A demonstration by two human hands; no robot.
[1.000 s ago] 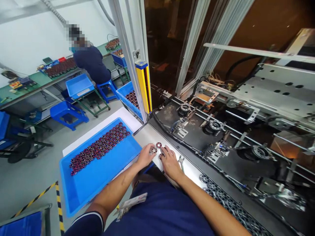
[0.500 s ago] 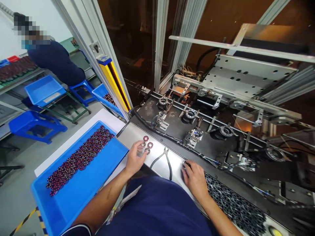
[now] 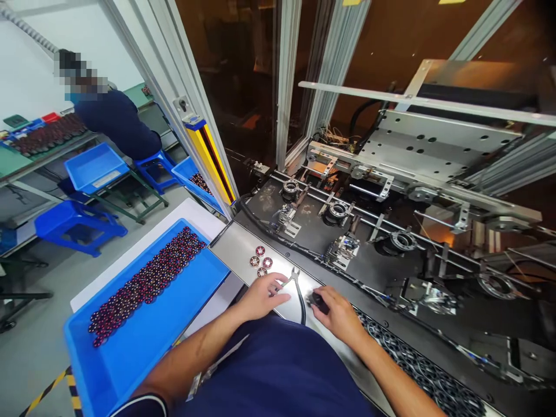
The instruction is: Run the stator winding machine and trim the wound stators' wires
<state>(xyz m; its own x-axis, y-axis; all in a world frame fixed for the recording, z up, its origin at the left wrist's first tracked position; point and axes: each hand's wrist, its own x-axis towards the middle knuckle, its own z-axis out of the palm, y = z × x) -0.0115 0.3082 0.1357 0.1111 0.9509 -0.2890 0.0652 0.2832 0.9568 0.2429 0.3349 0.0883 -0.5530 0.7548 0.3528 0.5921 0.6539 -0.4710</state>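
My left hand [image 3: 263, 296] is over the metal ledge [image 3: 232, 243], thumb and fingers apart, with nothing visible between them. It partly covers one handle of the cutting pliers [image 3: 297, 284]. Just beyond its fingers lie several small round wound stators [image 3: 267, 263] with red and copper coils. My right hand [image 3: 339, 313] pinches a small black part [image 3: 320, 302] just above the ledge, right of the pliers. The fingers hide much of that part, so its full shape does not show.
A blue tray [image 3: 195, 307] at left holds rows of similar stators [image 3: 143, 278]. Black ring-shaped parts [image 3: 403, 353] lie massed along the ledge at right. Ahead stands a machine with round fixtures [image 3: 339, 209] and a yellow light curtain post [image 3: 211, 159]. A co-worker [image 3: 115, 119] sits at far left.
My left hand has moved right, away from the stators and over the pliers. My right hand has come slightly left with the black part. The view has shifted a little.
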